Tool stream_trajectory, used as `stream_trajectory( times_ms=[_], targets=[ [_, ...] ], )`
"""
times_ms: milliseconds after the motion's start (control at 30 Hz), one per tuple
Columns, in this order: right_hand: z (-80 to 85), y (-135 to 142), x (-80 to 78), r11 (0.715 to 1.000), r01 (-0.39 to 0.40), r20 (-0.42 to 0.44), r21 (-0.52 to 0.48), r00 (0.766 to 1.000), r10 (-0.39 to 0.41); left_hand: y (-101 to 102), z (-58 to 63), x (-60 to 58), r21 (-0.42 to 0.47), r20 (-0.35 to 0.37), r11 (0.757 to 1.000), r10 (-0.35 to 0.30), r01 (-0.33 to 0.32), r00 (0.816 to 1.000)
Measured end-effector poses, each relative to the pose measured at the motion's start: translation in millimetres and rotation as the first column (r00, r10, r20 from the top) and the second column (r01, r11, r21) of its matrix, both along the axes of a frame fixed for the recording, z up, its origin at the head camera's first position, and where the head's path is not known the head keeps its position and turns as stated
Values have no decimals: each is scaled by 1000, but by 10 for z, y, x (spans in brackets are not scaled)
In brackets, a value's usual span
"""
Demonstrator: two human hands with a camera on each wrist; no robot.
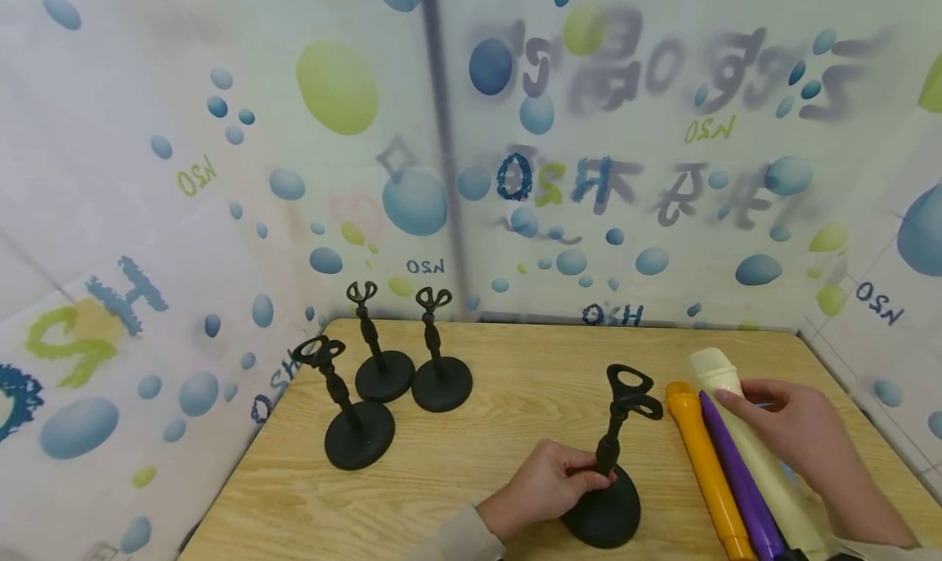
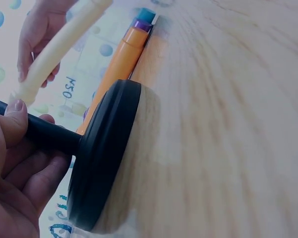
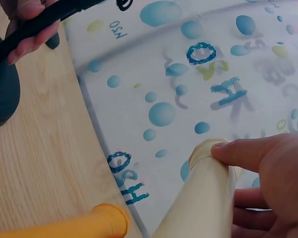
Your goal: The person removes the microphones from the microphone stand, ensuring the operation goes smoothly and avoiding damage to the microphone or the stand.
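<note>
My left hand point(image 1: 548, 483) grips the short pole of a black stand point(image 1: 603, 508) low down, just above its round base. Two loops form the top of this stand. In the left wrist view the base point(image 2: 106, 158) sits flat at the wood surface. My right hand point(image 1: 795, 430) holds a long cream tube point(image 1: 758, 463) near its wider, collared end, thumb on top. In the right wrist view the thumb presses on the collar of that tube point(image 3: 198, 198). Beside it lie a purple tapered tube point(image 1: 736, 471) and an orange tube point(image 1: 702, 463).
Three more black stands point(image 1: 359, 434) stand upright at the left of the wooden table point(image 1: 515, 381). A blue tube point(image 2: 146, 15) shows beyond the purple one. Printed curtains point(image 1: 625, 177) with blue and green spots hang behind and at both sides.
</note>
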State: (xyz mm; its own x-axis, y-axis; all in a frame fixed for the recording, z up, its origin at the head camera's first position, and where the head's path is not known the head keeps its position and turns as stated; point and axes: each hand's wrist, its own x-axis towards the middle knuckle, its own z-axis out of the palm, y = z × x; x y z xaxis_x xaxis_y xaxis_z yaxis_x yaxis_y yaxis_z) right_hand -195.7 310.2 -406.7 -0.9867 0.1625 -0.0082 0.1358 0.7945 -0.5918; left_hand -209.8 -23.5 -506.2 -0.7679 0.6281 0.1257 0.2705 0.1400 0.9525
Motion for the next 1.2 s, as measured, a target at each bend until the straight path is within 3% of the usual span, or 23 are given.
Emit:
stream_trajectory(
  times_ms=[467, 833, 1200],
  targets=[
    [-184, 263, 22, 996, 69, -35, 65, 997, -66, -10, 18, 6, -2, 10, 1000, 3, -3, 1000],
    [-322, 427, 33, 988, 135, 68, 74, 988, -140, -9, 23, 4, -7, 28, 1000, -1, 1, 1000],
    [-475, 567, 111, 969, 237, 163, 64, 956, -244, -5, 20, 5, -14, 14, 1000, 2, -2, 1000]
  ],
)
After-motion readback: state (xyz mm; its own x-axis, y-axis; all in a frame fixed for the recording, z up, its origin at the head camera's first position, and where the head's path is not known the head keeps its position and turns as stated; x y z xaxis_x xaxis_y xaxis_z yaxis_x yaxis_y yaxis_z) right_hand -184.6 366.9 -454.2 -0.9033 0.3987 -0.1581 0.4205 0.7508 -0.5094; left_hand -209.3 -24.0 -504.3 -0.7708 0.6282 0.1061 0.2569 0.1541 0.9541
